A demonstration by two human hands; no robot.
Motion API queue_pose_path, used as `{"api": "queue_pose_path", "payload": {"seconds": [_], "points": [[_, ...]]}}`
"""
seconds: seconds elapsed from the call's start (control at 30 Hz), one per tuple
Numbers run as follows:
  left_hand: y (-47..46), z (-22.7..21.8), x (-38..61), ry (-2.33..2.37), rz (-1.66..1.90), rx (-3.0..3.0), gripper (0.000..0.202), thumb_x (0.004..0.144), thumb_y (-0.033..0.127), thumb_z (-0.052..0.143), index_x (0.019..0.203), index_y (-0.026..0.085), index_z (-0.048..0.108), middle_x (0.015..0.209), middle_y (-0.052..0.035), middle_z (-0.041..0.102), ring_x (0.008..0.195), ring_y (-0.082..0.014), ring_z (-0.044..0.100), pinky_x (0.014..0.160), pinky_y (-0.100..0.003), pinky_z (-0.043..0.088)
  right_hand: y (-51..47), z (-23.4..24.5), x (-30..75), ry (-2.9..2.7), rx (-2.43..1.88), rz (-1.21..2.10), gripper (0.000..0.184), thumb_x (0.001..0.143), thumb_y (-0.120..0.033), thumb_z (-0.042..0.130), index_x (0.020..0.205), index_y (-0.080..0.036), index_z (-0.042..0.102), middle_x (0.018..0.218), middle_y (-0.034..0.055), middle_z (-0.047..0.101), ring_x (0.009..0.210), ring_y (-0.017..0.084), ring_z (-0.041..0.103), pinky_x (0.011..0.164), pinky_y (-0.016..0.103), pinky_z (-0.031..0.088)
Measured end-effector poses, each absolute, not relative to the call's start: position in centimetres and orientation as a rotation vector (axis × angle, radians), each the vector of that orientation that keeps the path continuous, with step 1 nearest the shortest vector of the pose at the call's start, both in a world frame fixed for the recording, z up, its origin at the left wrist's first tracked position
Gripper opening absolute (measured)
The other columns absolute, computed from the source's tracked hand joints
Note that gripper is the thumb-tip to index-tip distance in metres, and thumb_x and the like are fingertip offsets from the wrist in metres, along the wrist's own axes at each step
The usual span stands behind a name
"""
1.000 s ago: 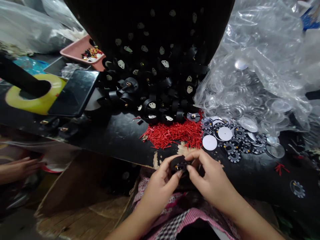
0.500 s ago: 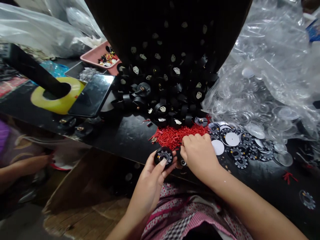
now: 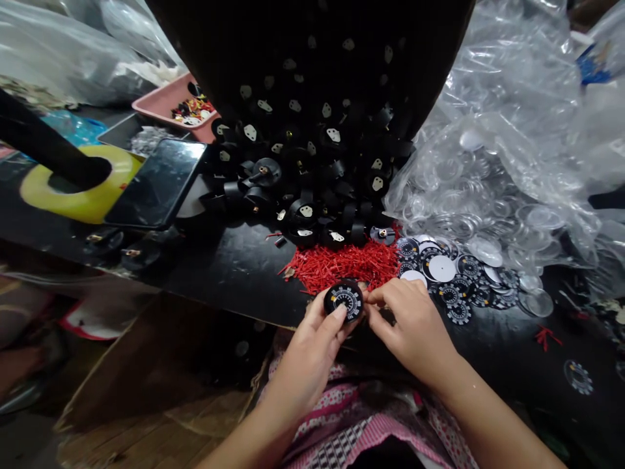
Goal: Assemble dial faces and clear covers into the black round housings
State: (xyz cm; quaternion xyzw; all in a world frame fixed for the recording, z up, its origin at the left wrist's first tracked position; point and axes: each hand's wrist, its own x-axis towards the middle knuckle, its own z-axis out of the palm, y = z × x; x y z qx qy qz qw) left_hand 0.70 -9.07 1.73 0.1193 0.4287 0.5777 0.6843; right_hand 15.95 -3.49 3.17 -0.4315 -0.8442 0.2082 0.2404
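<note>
A round black gauge, its printed dial facing up, rests in my left hand with the thumb lying across the dial. Close against the gauge's right side, my right hand has its thumb and fingertips drawn together. Whatever lies between those fingertips is too small to make out. Just beyond both hands is a heap of thin red pointers. Printed black dial discs, some turned white side up, lie to the right. Behind the pointers, black gauge housings with metal fittings are piled up.
Clear plastic covers spill from a bag at right. At left are a phone, a yellow tape roll and a pink tray of small parts. A cardboard box sits below the table edge. A person's blurred arm shows far left.
My left hand has moved right with the gauge. My right hand has turned from a closed fist over the table's edge to a pinch beside the gauge. The view has shifted slightly right.
</note>
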Motion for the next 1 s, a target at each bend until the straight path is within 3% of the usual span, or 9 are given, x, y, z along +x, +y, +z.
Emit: {"api": "queue_pose_path", "payload": {"seconds": [0.17,0.37,0.67,1.0], "points": [[-8.7,0.9,1.1,1.135,1.292,0.412,0.048,0.091,0.033,0.062,0.137,0.034,0.050,0.127,-0.0027,0.069,0.121,-0.0220,0.062,0.108,-0.040,0.045,-4.1,4.1,16.2,-2.100,-1.236,0.879,0.010,0.095,-0.020,0.057,0.087,-0.019,0.063,0.082,-0.0001,0.066,0.076,0.016,0.057,0.074,0.032,0.038],[-8.3,0.6,2.4,1.213,1.210,0.599,0.029,0.091,0.033,0.061,0.119,0.030,0.061,0.125,-0.0023,0.068,0.115,-0.0212,0.063,0.104,-0.037,0.047,-4.5,4.6,16.1,-2.130,-1.331,0.844,0.013,0.095,-0.020,0.057,0.084,-0.019,0.063,0.081,0.0002,0.065,0.074,0.017,0.055,0.077,0.034,0.036],[-8.4,1.7,1.4,1.252,1.153,0.835,0.029,0.090,0.027,0.061,0.119,0.025,0.058,0.126,-0.0046,0.068,0.120,-0.0192,0.062,0.107,-0.035,0.046,-4.5,5.3,16.5,-2.102,-1.387,0.963,0.014,0.095,-0.019,0.056,0.082,-0.020,0.062,0.079,-0.0002,0.064,0.073,0.016,0.055,0.072,0.032,0.037],[-8.6,2.5,1.5,1.222,1.163,0.749,0.023,0.085,0.028,0.067,0.108,0.023,0.065,0.112,-0.0044,0.074,0.105,-0.0198,0.069,0.096,-0.033,0.052,-4.4,5.9,16.7,-2.111,-1.333,0.983,0.014,0.094,-0.021,0.057,0.080,-0.021,0.062,0.077,-0.0007,0.066,0.073,0.017,0.058,0.071,0.031,0.041]]}}
